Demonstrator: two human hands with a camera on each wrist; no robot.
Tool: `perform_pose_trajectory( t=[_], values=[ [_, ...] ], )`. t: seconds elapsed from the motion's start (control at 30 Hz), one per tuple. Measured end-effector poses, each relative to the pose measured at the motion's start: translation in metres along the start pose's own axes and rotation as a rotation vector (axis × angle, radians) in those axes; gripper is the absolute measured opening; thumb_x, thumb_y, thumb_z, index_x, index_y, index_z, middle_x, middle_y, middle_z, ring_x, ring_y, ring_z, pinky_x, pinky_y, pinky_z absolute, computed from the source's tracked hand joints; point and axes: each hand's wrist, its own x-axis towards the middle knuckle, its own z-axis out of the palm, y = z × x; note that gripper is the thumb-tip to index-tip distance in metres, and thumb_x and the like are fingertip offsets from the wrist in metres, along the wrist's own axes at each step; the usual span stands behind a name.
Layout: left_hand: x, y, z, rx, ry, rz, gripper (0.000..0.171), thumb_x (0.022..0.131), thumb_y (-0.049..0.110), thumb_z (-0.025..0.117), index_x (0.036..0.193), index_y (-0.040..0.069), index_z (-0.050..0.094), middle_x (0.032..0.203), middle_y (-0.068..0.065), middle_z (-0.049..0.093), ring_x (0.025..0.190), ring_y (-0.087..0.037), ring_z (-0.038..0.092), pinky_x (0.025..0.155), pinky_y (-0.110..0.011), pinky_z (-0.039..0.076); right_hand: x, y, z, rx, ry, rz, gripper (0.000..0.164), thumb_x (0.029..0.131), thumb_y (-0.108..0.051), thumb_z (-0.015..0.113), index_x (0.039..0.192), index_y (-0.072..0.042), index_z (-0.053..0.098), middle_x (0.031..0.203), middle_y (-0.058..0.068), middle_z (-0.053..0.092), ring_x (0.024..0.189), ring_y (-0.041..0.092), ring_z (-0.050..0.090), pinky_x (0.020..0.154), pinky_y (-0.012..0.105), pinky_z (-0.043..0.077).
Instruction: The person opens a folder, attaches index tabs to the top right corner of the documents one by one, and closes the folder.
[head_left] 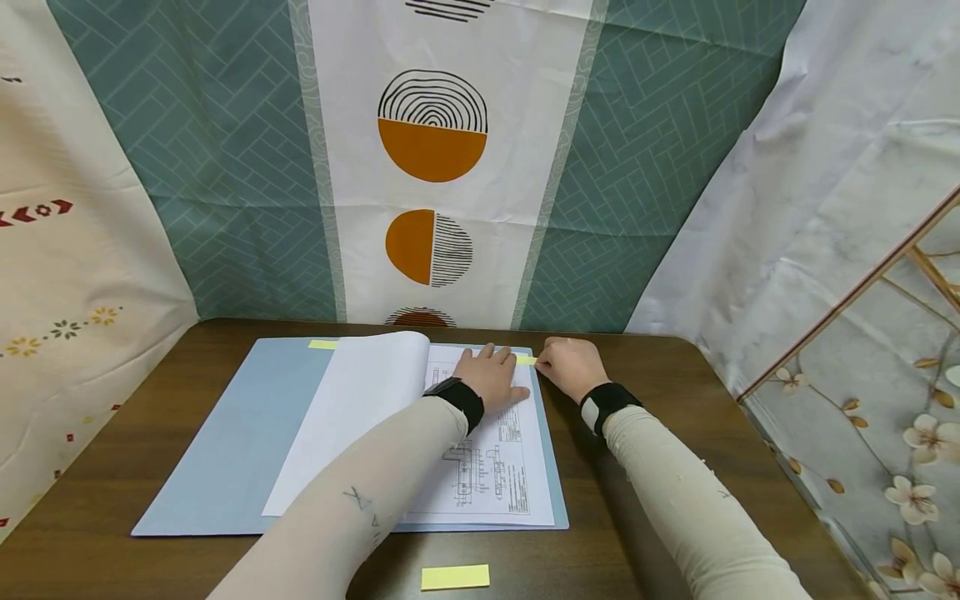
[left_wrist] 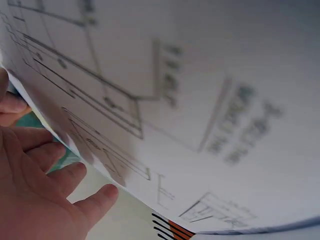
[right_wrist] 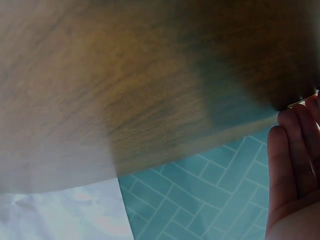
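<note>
Showing pale yellow | narrow tab | top-right corner of drawing sheet

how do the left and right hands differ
The left hand lies on the printed sheet, fingers spread; the right hand curls its fingers, pinching a yellow strip. The left hand is over the blue folder, the right hand just past its right edge. Both wear black wristbands.
</note>
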Motion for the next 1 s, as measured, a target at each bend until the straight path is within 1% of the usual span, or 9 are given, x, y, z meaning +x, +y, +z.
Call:
perform_pose_trajectory(
  t=[0.17, 0.3, 0.4, 0.57, 0.77, 0.9, 1.0],
  values=[
    [0.003, 0.003, 0.005, 0.019, 0.014, 0.078, 0.081, 0.095, 0.071, 0.038, 0.158, 0.02, 0.034, 0.162, 0.003, 0.029, 0.15, -0.025, 0.021, 0.113, -0.056, 0.022, 0.0, 0.001, 0.0, -0.001, 0.009, -0.001, 0.008, 0.088, -0.022, 0.076, 0.091, -0.018, 0.081, 0.081, -0.007, 0.063, 0.072, 0.012, 0.062, 0.066, 0.032, 0.051],
    [0.002, 0.004, 0.007, 0.021, -0.014, 0.148, 0.08, 0.096, 0.071, 0.037, 0.159, 0.022, 0.031, 0.163, 0.005, 0.027, 0.15, -0.024, 0.02, 0.113, -0.056, 0.021, -0.001, 0.002, 0.002, 0.005, 0.005, -0.003, 0.008, 0.088, -0.023, 0.075, 0.092, -0.019, 0.081, 0.083, -0.007, 0.064, 0.076, 0.013, 0.065, 0.068, 0.033, 0.052],
    [0.001, 0.004, 0.008, 0.022, -0.027, 0.174, 0.08, 0.096, 0.07, 0.037, 0.16, 0.023, 0.03, 0.163, 0.006, 0.027, 0.15, -0.023, 0.021, 0.113, -0.056, 0.021, -0.001, 0.002, 0.003, 0.006, 0.002, -0.006, 0.008, 0.088, -0.022, 0.075, 0.092, -0.019, 0.081, 0.084, -0.007, 0.065, 0.076, 0.013, 0.065, 0.068, 0.032, 0.052],
    [-0.001, 0.002, 0.007, 0.019, -0.025, 0.154, 0.081, 0.095, 0.072, 0.036, 0.159, 0.022, 0.031, 0.163, 0.005, 0.026, 0.15, -0.024, 0.021, 0.114, -0.055, 0.02, -0.001, 0.001, 0.003, 0.0, 0.002, -0.001, 0.009, 0.088, -0.023, 0.075, 0.092, -0.018, 0.081, 0.083, -0.007, 0.065, 0.075, 0.012, 0.065, 0.067, 0.031, 0.052],
    [-0.009, 0.001, -0.002, 0.003, -0.032, 0.104, 0.08, 0.095, 0.071, 0.037, 0.158, 0.021, 0.033, 0.163, 0.002, 0.027, 0.149, -0.027, 0.023, 0.113, -0.055, 0.022, 0.0, 0.0, 0.002, -0.011, -0.008, 0.012, 0.009, 0.088, -0.023, 0.075, 0.092, -0.019, 0.081, 0.084, -0.007, 0.065, 0.075, 0.011, 0.064, 0.067, 0.03, 0.052],
    [-0.011, 0.0, -0.004, -0.012, -0.023, 0.1, 0.08, 0.096, 0.07, 0.039, 0.158, 0.02, 0.035, 0.162, -0.001, 0.029, 0.149, -0.027, 0.025, 0.113, -0.054, 0.023, 0.0, -0.001, 0.001, -0.012, -0.005, 0.012, 0.009, 0.088, -0.023, 0.075, 0.092, -0.018, 0.081, 0.084, -0.007, 0.065, 0.075, 0.012, 0.065, 0.067, 0.031, 0.052],
    [-0.01, 0.001, -0.003, -0.011, -0.01, 0.091, 0.08, 0.096, 0.069, 0.041, 0.157, 0.017, 0.037, 0.161, -0.003, 0.031, 0.148, -0.026, 0.026, 0.113, -0.054, 0.024, 0.0, 0.0, 0.002, -0.014, -0.002, 0.004, 0.009, 0.088, -0.023, 0.075, 0.092, -0.018, 0.082, 0.081, -0.007, 0.064, 0.073, 0.012, 0.064, 0.066, 0.031, 0.051]
  ],
)
